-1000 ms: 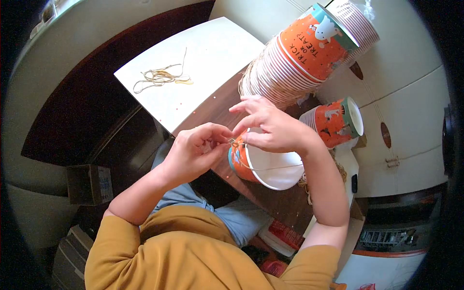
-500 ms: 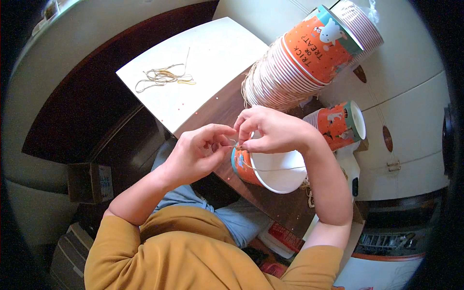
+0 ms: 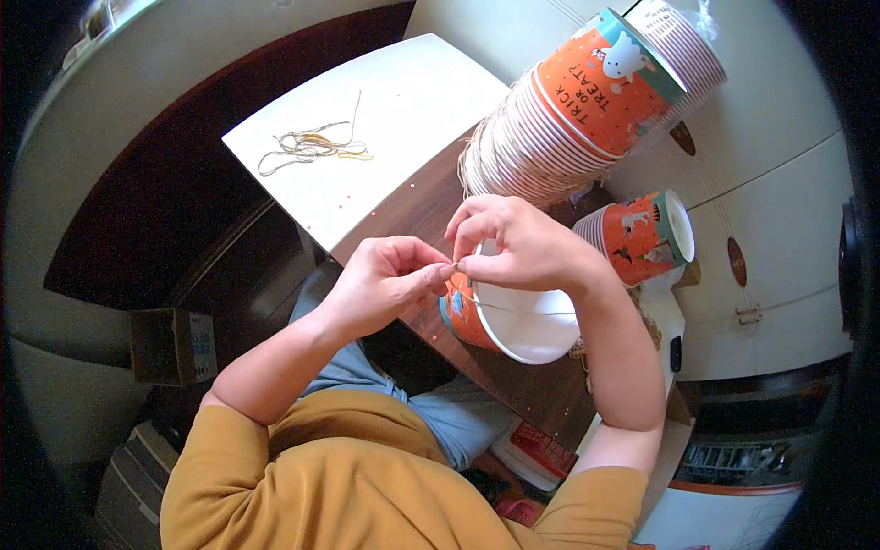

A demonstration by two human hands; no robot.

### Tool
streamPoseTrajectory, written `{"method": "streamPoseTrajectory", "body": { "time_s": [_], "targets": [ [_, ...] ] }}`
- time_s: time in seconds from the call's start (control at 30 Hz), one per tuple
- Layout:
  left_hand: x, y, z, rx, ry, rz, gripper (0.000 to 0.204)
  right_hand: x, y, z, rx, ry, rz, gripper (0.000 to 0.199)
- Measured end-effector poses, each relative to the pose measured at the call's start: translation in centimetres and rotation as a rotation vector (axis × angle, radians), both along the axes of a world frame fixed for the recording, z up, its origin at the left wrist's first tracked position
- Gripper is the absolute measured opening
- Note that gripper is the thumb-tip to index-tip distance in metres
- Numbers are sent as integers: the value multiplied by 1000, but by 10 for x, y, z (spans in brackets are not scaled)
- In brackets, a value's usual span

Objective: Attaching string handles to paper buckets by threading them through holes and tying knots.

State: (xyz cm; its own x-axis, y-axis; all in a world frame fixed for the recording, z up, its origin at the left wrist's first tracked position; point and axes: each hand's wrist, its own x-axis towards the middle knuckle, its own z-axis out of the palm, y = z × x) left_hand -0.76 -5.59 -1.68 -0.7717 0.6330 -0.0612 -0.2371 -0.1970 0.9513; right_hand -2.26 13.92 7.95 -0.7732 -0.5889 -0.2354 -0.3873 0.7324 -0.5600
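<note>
An orange and teal paper bucket (image 3: 469, 323) with a white inside lies on its side on the brown table, its mouth facing right. A thin tan string (image 3: 522, 310) runs across that mouth and up to my fingers. My left hand (image 3: 380, 282) pinches the string between thumb and forefinger at the bucket's upper left. Close against it, my right hand (image 3: 521, 246) is also closed in a pinch on the string, above the bucket's rim. The fingertips of both hands nearly touch and cover most of the bit of string between them.
Loose cords (image 3: 316, 147) lie on the white board (image 3: 412, 73). A tall stack of nested buckets (image 3: 587, 101), strings hanging around its rims, leans at the back right. Beside it lies a smaller stack of orange cups (image 3: 637, 234). A cardboard box (image 3: 172, 346) stands low at the left.
My left thumb and forefinger have closed together and moved up to meet my right fingertips. The string at the bucket's mouth has shifted slightly.
</note>
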Motion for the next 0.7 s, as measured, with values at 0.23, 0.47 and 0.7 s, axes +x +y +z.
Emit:
{"method": "streamPoseTrajectory", "body": {
  "time_s": [0.23,0.47,0.7],
  "targets": [
    [-1,-2,-10,65,-90,3,19,3,3,-5,-37,74,-95,14],
    [-2,2,-7,73,-238,-15,24,4,3,-8,-59,78,-130,13],
    [0,6,-9,53,-179,-45,25,5,1,-9,-83,92,-156,13]
  ]
}}
